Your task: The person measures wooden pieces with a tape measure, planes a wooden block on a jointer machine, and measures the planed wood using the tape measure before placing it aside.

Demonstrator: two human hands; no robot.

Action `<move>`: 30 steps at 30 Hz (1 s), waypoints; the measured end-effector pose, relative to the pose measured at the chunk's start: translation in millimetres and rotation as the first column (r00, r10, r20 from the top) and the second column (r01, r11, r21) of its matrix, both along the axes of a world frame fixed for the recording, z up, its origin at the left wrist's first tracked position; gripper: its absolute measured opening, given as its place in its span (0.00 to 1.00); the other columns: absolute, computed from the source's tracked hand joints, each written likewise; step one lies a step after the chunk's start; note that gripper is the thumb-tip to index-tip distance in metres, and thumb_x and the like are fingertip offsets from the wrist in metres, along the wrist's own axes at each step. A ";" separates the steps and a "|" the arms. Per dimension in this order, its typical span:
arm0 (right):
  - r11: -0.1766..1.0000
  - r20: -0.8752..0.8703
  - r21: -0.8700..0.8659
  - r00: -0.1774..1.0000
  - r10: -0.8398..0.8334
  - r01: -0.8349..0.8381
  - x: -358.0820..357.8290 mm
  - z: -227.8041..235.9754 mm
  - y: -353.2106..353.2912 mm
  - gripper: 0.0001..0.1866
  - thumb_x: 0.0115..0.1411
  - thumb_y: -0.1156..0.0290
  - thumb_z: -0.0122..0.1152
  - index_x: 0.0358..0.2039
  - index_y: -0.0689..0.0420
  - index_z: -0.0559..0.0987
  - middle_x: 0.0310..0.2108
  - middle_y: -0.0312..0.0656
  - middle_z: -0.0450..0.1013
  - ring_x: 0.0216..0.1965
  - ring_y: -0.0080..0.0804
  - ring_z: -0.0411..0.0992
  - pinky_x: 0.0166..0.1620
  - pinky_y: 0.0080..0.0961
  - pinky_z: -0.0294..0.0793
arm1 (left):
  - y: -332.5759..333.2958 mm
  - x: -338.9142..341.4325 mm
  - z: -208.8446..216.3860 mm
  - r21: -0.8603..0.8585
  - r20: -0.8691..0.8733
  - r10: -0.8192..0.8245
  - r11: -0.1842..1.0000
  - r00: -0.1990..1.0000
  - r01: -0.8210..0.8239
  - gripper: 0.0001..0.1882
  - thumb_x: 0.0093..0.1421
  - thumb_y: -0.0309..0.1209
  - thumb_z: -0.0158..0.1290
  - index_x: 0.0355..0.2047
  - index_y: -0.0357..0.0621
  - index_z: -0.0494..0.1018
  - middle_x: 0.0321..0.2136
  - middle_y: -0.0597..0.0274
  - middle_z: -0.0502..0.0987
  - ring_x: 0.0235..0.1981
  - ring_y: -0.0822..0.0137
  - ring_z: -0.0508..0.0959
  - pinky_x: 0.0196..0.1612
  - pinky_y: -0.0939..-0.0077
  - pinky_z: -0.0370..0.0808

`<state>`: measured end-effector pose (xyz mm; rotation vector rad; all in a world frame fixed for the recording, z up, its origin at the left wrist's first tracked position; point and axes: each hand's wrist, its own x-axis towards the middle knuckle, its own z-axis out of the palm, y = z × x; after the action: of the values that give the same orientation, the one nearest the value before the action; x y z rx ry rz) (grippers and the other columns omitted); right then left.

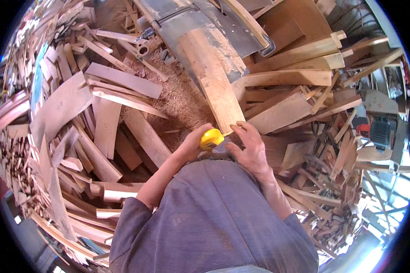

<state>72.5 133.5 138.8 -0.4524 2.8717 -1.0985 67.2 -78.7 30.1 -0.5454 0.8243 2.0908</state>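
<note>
My left hand point(197, 142) is closed around a yellow tape measure point(211, 139), just off the near end of a long wooden board point(214, 86). From its case a short strip of yellow blade reaches right along the board's end. At the board's near right corner is my right hand point(250, 149), its fingers bent and its thumb apart from them. Its fingertips are by the end of the blade; whether they pinch it is too small to tell. The board's far part rests on the grey metal bed of a machine point(177, 28), dusted with shavings.
A heap of loose boards point(107, 125) lies to the left, with sawdust point(180, 102) beside the machine. More planks point(287, 77) are stacked at the right, and small offcuts point(341, 214) lie lower right. A grey motor-like unit point(377, 132) stands at the far right.
</note>
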 end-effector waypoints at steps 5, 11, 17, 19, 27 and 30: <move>0.989 0.316 -0.067 0.937 0.149 -0.134 -12.8 -11.6 -26.7 0.32 0.58 0.52 0.69 0.57 0.58 0.76 0.52 0.53 0.75 0.54 0.49 0.74 0.56 0.37 0.73 | 21.9 -2.5 21.8 -0.311 -0.433 -0.132 0.950 0.892 -0.010 0.14 0.70 0.36 0.47 0.43 0.39 0.75 0.39 0.64 0.75 0.43 0.72 0.75 0.47 0.77 0.72; 0.932 0.782 -0.263 0.621 0.054 0.250 -11.2 -50.2 4.2 0.31 0.57 0.57 0.70 0.57 0.62 0.76 0.44 0.41 0.79 0.44 0.31 0.75 0.51 0.28 0.73 | 20.1 -6.9 30.6 -0.420 -0.253 -0.123 0.908 0.960 0.006 0.18 0.70 0.39 0.51 0.49 0.36 0.73 0.43 0.64 0.75 0.45 0.72 0.75 0.49 0.76 0.72; 0.764 0.745 -0.518 0.641 0.183 0.384 5.6 -69.4 35.8 0.30 0.58 0.59 0.71 0.59 0.57 0.77 0.47 0.38 0.77 0.47 0.26 0.73 0.52 0.26 0.72 | 20.6 -7.4 -11.6 -0.211 -0.320 -0.184 0.970 0.929 0.119 0.15 0.67 0.38 0.57 0.45 0.38 0.75 0.37 0.68 0.77 0.38 0.76 0.75 0.43 0.80 0.73; 0.786 0.781 -0.467 0.607 0.150 0.406 11.4 -80.8 40.7 0.30 0.59 0.58 0.70 0.59 0.57 0.76 0.48 0.38 0.77 0.49 0.26 0.73 0.54 0.26 0.71 | 21.5 -14.1 -10.2 -0.274 -0.395 -0.294 0.942 0.870 0.194 0.13 0.67 0.37 0.58 0.44 0.39 0.75 0.34 0.70 0.77 0.36 0.78 0.75 0.40 0.81 0.73; 0.840 0.814 -0.399 0.564 0.140 0.367 20.0 -81.8 41.0 0.29 0.63 0.57 0.67 0.60 0.59 0.77 0.54 0.42 0.77 0.54 0.27 0.72 0.60 0.27 0.68 | 17.3 -26.3 2.4 -0.377 -0.315 -0.582 0.802 0.750 0.464 0.18 0.60 0.44 0.65 0.37 0.42 0.75 0.32 0.70 0.75 0.34 0.78 0.72 0.36 0.78 0.70; 0.832 0.811 -0.440 0.547 0.206 0.339 14.7 -71.4 43.4 0.30 0.61 0.57 0.68 0.60 0.59 0.77 0.56 0.43 0.77 0.55 0.28 0.72 0.61 0.27 0.67 | 21.5 -33.1 1.0 -0.474 -0.371 -0.666 0.735 0.647 0.485 0.21 0.57 0.46 0.68 0.36 0.42 0.75 0.32 0.68 0.75 0.35 0.77 0.71 0.37 0.77 0.69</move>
<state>87.2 176.9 67.3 0.1998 1.6837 -1.5940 34.1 -57.2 31.1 0.1631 1.4698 1.4764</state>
